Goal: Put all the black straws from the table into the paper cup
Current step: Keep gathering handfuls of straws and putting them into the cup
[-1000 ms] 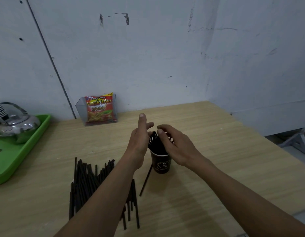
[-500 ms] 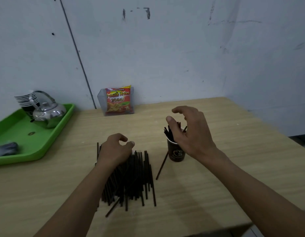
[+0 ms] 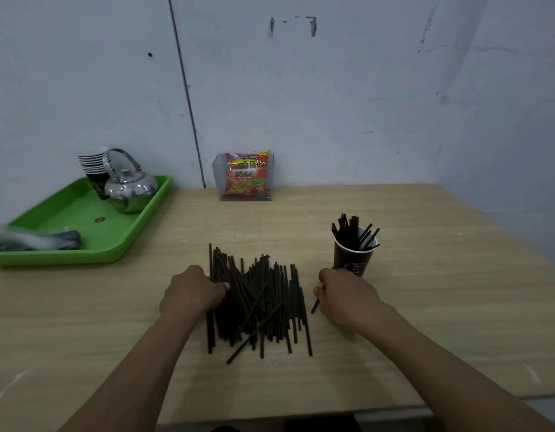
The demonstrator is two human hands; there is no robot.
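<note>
A pile of black straws [image 3: 263, 304] lies on the wooden table [image 3: 425, 307] in front of me. A dark paper cup [image 3: 352, 260] stands upright to the right of the pile, with several black straws [image 3: 351, 232] sticking out of its top. My left hand [image 3: 192, 293] rests on the pile's left edge, its fingers curled over some straws there. My right hand [image 3: 347, 297] is down on the table just in front of the cup and pinches a single black straw [image 3: 316, 304] that lies apart from the pile.
A green tray [image 3: 83, 219] at the far left holds a metal kettle [image 3: 129, 188], stacked cups [image 3: 94, 169] and a blurred wrapped item [image 3: 33, 240]. A clear holder with a snack packet [image 3: 246, 177] stands against the back wall. The table's near edge runs below my forearms.
My right hand came down from above the cup to the table and took hold of the lone straw. My left hand stayed at the pile's left edge. The view tilted left and downward.
</note>
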